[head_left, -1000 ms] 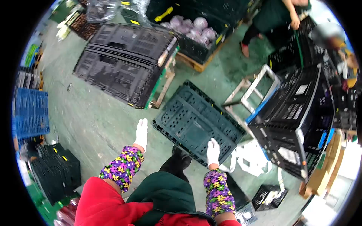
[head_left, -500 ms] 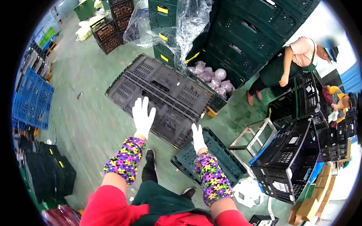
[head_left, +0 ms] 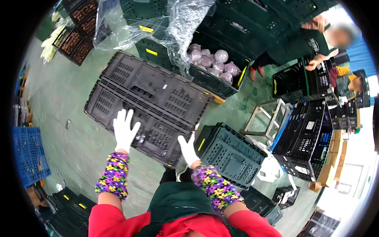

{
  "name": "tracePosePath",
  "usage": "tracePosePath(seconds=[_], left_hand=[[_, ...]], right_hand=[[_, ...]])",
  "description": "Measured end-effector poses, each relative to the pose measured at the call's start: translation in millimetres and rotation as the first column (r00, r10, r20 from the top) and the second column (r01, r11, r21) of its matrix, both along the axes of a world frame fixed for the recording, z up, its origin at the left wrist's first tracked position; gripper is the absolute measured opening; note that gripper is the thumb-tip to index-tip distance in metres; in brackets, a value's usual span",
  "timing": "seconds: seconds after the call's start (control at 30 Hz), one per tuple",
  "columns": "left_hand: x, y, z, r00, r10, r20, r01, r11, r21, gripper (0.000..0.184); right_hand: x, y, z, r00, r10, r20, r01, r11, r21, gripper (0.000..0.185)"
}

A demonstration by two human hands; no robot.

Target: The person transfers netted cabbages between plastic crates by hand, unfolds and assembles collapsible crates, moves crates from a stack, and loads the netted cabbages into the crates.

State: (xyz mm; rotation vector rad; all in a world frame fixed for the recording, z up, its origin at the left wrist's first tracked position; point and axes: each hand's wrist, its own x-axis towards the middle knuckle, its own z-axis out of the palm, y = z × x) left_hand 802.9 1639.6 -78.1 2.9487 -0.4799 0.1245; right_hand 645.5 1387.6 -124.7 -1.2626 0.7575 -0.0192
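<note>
In the head view a dark grey folded crate (head_left: 173,85) lies slanted in front of me, with two large slotted panels. My left hand (head_left: 125,129), in a white glove, is over its near left part with fingers spread. At the crate's near right corner is my right hand (head_left: 188,150), also gloved, thumb and fingers apart. Whether either palm presses on the crate I cannot tell. Just beyond it, a green crate (head_left: 225,91) holds round, purplish produce (head_left: 215,63) in net wrapping.
Dark green crates (head_left: 237,25) with clear plastic film (head_left: 181,27) stand stacked ahead. Folded green crates (head_left: 233,156) lie to my right, near a metal stool frame (head_left: 268,114) and a black crate (head_left: 302,138). Two people work at the right. A blue pallet (head_left: 29,154) is left.
My view has shifted, and the folded crate and both hands appear further left in it. The green crates at my right are more exposed. The nearer co-worker has moved their arms.
</note>
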Motion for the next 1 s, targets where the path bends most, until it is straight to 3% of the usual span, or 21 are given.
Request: tracePosePath(seconds=[0.07,0.13,0.17,0.2,0.27,0.33,0.4,0.43,0.47,0.53,0.6,0.63,0.7,0.73,0.77,0.8,0.87,0.93,1.0], left_hand=[[21,15,-13,0.996,0.081,0.031,-0.083,0.993,0.082,0.065],[27,-4,-1,0.963,0.270,0.016,-0.271,0.959,0.081,0.065],[27,-21,6,0.953,0.304,-0.014,-0.304,0.953,0.016,0.065],[20,-41,8,0.953,0.304,0.004,-0.303,0.950,-0.073,0.067],[-5,-90,-10,0.919,0.391,0.047,-0.394,0.912,0.116,0.068],[-5,-85,-7,0.918,0.389,0.076,-0.394,0.917,0.064,0.066],[-1,-73,-5,0.943,0.318,0.098,-0.324,0.945,0.050,0.064],[4,-68,-3,0.950,0.299,0.093,-0.306,0.949,0.074,0.063],[6,-68,11,0.954,0.295,0.057,-0.299,0.952,0.063,0.064],[18,-52,-4,0.958,0.285,0.016,-0.285,0.958,0.004,0.069],[26,-53,7,0.943,0.313,-0.112,-0.313,0.950,0.023,0.070],[33,-62,36,0.887,0.363,-0.285,-0.369,0.929,0.033,0.068],[65,-57,22,0.982,0.186,0.021,-0.182,0.977,-0.114,0.061],[85,-61,36,0.983,0.063,0.170,-0.043,0.992,-0.116,0.058],[104,-76,55,0.995,0.011,0.100,0.019,0.954,-0.301,0.053],[120,-94,78,0.998,-0.057,0.041,0.069,0.879,-0.472,0.048],[145,-144,143,0.979,-0.177,0.098,0.201,0.812,-0.548,0.037],[169,-187,184,0.931,-0.324,0.169,0.358,0.715,-0.601,0.037],[189,-233,218,0.887,-0.407,0.219,0.439,0.593,-0.675,0.038]], right_hand=[[7,31,-16,0.996,0.073,0.054,-0.072,0.997,-0.027,0.106],[23,37,55,0.922,0.324,-0.212,-0.364,0.913,-0.186,0.112],[20,45,36,0.900,0.399,-0.174,-0.421,0.900,-0.114,0.112],[14,49,20,0.904,0.422,-0.066,-0.422,0.906,0.001,0.096],[-13,6,-10,0.757,0.653,0.000,-0.650,0.753,0.102,0.070],[-45,-49,-12,0.778,0.625,-0.065,-0.623,0.754,-0.209,0.052],[-66,-116,15,0.763,0.590,-0.266,-0.642,0.742,-0.196,0.048],[-74,-145,15,0.760,0.563,-0.325,-0.646,0.709,-0.283,0.047],[-76,-173,15,0.763,0.526,-0.375,-0.644,0.670,-0.370,0.045],[-55,-222,51,0.815,0.412,-0.407,-0.568,0.709,-0.418,0.042],[-9,-284,97,0.879,0.386,-0.281,-0.462,0.538,-0.705,0.034],[22,-330,109,0.818,0.509,-0.268,-0.369,0.108,-0.923,0.023],[90,-379,235,0.915,0.383,-0.128,-0.061,-0.181,-0.982,0.020],[121,-404,286,0.942,0.334,-0.029,0.042,-0.204,-0.978,0.021],[149,-412,354,0.953,0.245,0.180,0.189,-0.014,-0.982,0.023],[177,-441,399,0.949,0.305,0.080,0.219,-0.453,-0.864,0.023],[228,-455,495,0.908,0.261,0.328,0.382,-0.196,-0.903,0.024],[263,-471,568,0.891,0.261,0.372,0.449,-0.379,-0.809,0.023],[282,-462,635,0.895,0.227,0.383,0.445,-0.442,-0.779,0.022]])
